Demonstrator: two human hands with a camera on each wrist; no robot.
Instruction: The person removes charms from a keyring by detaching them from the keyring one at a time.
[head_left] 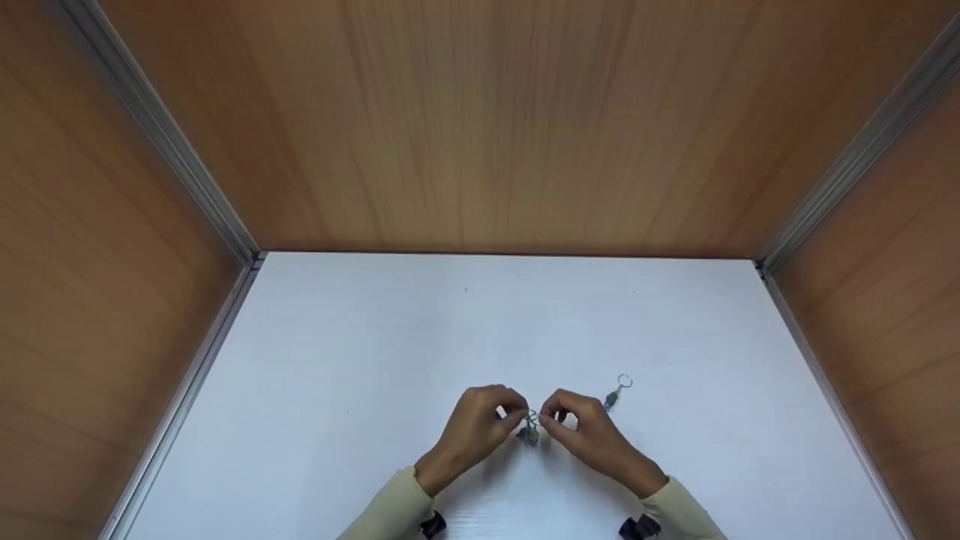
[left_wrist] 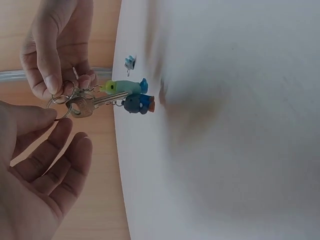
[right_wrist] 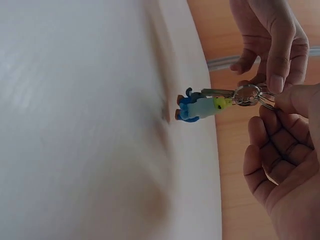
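Key bunch [left_wrist: 95,100] hangs between both hands, just above the white tabletop [head_left: 375,360], near its front edge, approx. centre. Count: 1 silver key [left_wrist: 87,106], 2 small figure charms, 1 split ring [left_wrist: 60,102] w/ short chains. Charms: one pale blue w/ yellow-green head [left_wrist: 125,87], one darker blue w/ orange bit [left_wrist: 139,104], side by side, dangling off the ring next to the key blade.

Left hand [head_left: 480,424] pinches the ring w/ thumb and forefinger, other fingers loosely spread. Right hand [head_left: 589,431] pinches the same ring from the other side, fingers curled over it. Fingertips of both hands nearly meet.

1 more keyring w/ blue charm [head_left: 616,393] lies flat on the table, just beyond the right hand, apart from it.

Room: wooden walls [head_left: 487,127] on 3 sides, metal strips at corners; lots of bare tabletop left, right and behind the hands.
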